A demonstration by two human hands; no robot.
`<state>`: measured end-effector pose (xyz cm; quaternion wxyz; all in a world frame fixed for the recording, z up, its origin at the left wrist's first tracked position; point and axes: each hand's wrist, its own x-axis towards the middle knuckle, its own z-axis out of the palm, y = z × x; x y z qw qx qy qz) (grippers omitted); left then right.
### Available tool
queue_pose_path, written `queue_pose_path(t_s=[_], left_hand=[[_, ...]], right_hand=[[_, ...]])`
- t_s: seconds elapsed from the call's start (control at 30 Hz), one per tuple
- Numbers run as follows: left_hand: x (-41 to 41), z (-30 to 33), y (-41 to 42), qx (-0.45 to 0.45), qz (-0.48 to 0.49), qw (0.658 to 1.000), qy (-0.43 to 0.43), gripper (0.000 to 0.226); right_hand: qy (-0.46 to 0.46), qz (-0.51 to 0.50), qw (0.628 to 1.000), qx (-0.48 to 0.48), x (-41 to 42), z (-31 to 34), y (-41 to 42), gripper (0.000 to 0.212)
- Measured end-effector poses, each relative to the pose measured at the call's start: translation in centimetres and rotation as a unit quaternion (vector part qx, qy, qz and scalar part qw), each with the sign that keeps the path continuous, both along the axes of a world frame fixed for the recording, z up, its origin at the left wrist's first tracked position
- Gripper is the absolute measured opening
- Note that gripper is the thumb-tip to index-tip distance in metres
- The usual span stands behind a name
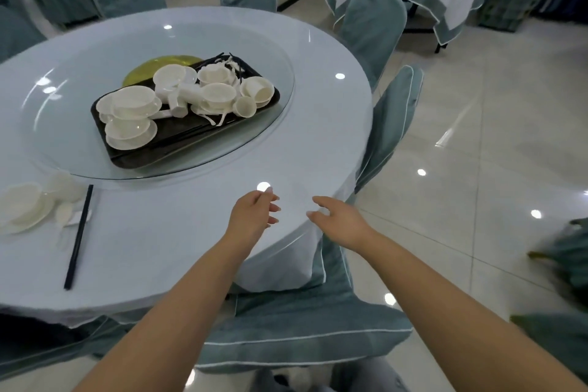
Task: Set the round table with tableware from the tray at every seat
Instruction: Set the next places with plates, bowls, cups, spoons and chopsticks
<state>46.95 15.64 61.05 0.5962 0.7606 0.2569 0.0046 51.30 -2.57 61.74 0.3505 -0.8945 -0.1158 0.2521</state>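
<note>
Round table (178,232) pale, glossy; dark tray (133,159) heaped with white tableware (191,95)

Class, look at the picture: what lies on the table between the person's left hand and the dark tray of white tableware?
In the head view, only bare tablecloth and the glass turntable's near rim lie between the left hand and the tray.

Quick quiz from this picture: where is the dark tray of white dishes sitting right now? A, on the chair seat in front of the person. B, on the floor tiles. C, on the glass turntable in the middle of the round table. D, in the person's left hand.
C: the dark tray with its white dishes lies on the glass turntable, while the left hand and right hand hang empty above the table edge.
</note>
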Motion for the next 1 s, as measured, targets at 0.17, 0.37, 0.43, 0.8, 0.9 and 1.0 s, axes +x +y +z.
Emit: queue_pose_path(t_s=[0.17, 0.37, 0.43, 0.8, 0.9, 1.0], left_hand=[[2.3, -0.1, -1.9, 0.005, 0.038, 0.999, 0.012, 0.033], [7.0, -0.8, -8.6, 0.004, 0.089, 0.996, 0.033, 0.034], [8.6, -1.3, -11.4, 0.001, 0.106, 0.994, 0.038, 0.034], [15.4, -0.8, -20.9, -0.008, 0.176, 0.983, 0.044, 0.035], [16.3, -0.3, -20.8, -0.001, 0.191, 0.981, 0.045, 0.035], [17.0, 0.0, -19.8, 0.002, 0.213, 0.976, 0.042, 0.035]], right_hand=[[0.009, 0.036, 0.999, 0.011, 3.4, -0.5, -1.5, 0.056], [0.013, 0.079, 0.997, 0.016, 9.9, -0.9, -7.6, 0.055], [0.012, 0.100, 0.995, 0.006, 12.4, -0.7, -10.4, 0.054], [-0.014, 0.146, 0.989, 0.022, 23.0, 2.0, -20.0, 0.053], [-0.020, 0.154, 0.987, 0.032, 24.4, 2.3, -20.1, 0.053], [-0.015, 0.172, 0.984, 0.045, 25.8, 2.5, -19.3, 0.054]])
